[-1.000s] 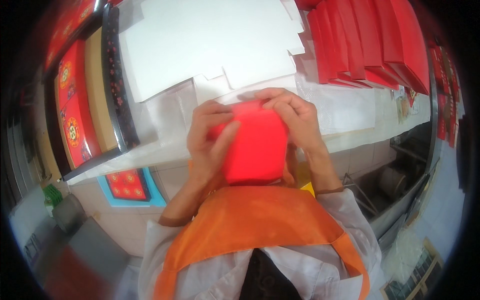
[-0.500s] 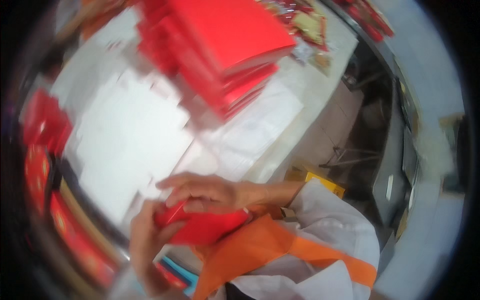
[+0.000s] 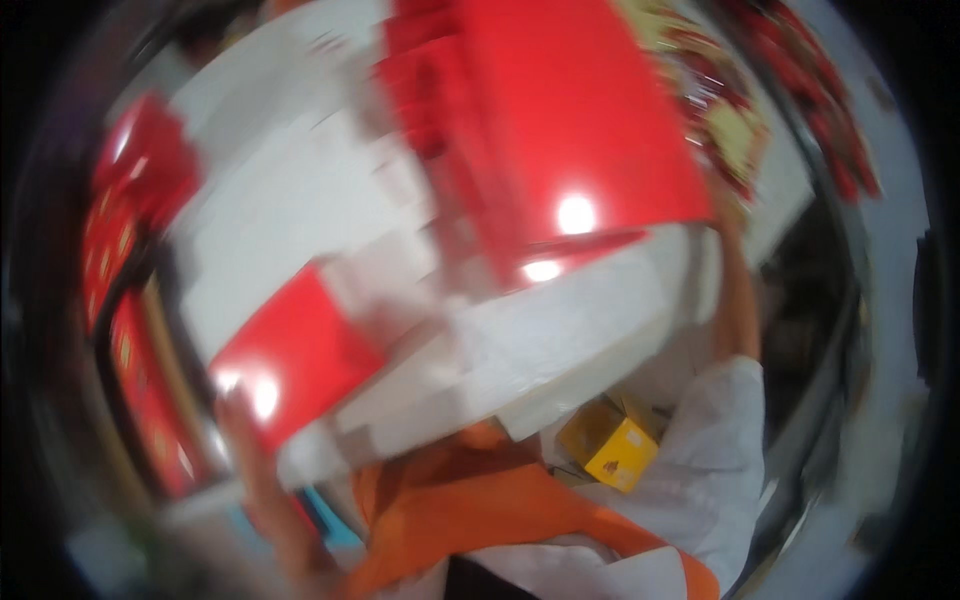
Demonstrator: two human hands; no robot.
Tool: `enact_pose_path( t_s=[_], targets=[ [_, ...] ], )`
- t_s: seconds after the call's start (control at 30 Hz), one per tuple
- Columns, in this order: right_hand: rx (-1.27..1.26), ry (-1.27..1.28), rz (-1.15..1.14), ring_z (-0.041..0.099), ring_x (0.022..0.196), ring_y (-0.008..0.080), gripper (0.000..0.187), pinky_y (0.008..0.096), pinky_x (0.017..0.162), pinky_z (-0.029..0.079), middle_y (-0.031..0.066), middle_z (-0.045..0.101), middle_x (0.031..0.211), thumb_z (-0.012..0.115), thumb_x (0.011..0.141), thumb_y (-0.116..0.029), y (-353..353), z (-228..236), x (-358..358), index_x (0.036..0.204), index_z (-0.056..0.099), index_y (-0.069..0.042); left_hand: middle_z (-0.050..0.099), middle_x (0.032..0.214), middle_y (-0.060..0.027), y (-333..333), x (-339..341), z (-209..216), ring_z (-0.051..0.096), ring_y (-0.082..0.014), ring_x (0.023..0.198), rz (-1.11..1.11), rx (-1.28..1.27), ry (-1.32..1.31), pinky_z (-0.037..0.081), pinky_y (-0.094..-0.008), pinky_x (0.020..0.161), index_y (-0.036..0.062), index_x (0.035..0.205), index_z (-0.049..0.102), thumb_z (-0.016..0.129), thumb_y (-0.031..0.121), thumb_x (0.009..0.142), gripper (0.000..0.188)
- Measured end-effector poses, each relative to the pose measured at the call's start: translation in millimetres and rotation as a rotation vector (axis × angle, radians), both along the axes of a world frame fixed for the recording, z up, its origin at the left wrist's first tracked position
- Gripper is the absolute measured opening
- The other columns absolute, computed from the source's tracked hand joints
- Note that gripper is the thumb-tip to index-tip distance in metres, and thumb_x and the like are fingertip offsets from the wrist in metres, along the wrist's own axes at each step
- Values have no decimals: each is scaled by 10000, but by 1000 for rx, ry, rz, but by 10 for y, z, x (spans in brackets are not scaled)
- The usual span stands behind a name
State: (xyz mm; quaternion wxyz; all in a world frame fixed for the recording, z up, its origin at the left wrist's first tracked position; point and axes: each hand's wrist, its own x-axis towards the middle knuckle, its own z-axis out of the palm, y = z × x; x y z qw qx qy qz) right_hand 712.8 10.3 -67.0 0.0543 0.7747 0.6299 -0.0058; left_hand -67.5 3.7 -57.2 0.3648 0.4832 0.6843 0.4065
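A glossy red flat piece, like a folded card or box [image 3: 300, 355], lies on the white table at the near left. Against its near left edge is my left hand [image 3: 238, 430], blurred, with its fingers hard to make out. My right arm stretches far forward on the right. My right hand [image 3: 728, 210] is at the right edge of a tall stack of red box-like pieces [image 3: 590, 120]; its fingers are smeared and partly hidden there. Whether it grips the stack I cannot tell.
Shiny packets in red and yellow [image 3: 735, 130] lie beyond the stack at the far right. Patterned red boxes [image 3: 130, 340] and a shiny red bag [image 3: 150, 160] line the left side. A yellow carton [image 3: 620, 450] sits below the table edge [image 3: 400, 430].
Both hands held the red piece together near my body; now it lies on the table. My right hand has left it and reached far forward to the stack. The view has shifted.
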Motion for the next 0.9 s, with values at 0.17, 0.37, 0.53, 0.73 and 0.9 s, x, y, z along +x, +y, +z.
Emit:
enact_pose_path(
  t_s=[0.17,0.37,0.53,0.73,0.9],
  targets=[
    [-30,79,-72,422,1126,330,586,428,937,315,156,470,1218,592,781,-291,59,-188,287,1285,379,-79,516,1136,-135,10,541,467,525,-183,1017,231,-172,-317,462,-281,839,-14,1285,322,512,266,890,520],
    [569,1050,-372,496,1041,269,489,406,858,369,103,522,1161,520,845,-294,-422,-68,141,1246,419,-33,543,1051,-133,-204,473,399,566,-181,910,145,-120,-175,491,-272,744,18,1205,400,490,344,885,466],
    [950,1948,-593,520,910,149,384,298,788,408,59,539,1033,466,886,-315,-1151,784,-2410,1170,470,-56,516,1108,-140,-392,427,343,556,-219,968,261,-127,-227,497,-321,771,37,1242,355,496,401,859,547],
    [277,1747,311,471,1046,202,428,320,864,407,110,475,1140,613,746,-320,-811,932,-4169,1072,485,-74,494,1166,-147,-483,521,402,540,-226,1022,195,43,-159,501,-336,783,60,1273,314,525,428,837,608],
    [-1,1135,397,445,1095,268,515,376,892,377,156,454,1167,597,697,-280,184,1066,-4810,1164,494,-88,457,1224,-152,-588,535,311,510,-222,1075,220,156,-252,489,-336,808,64,1290,297,522,374,861,575]
  ],
)
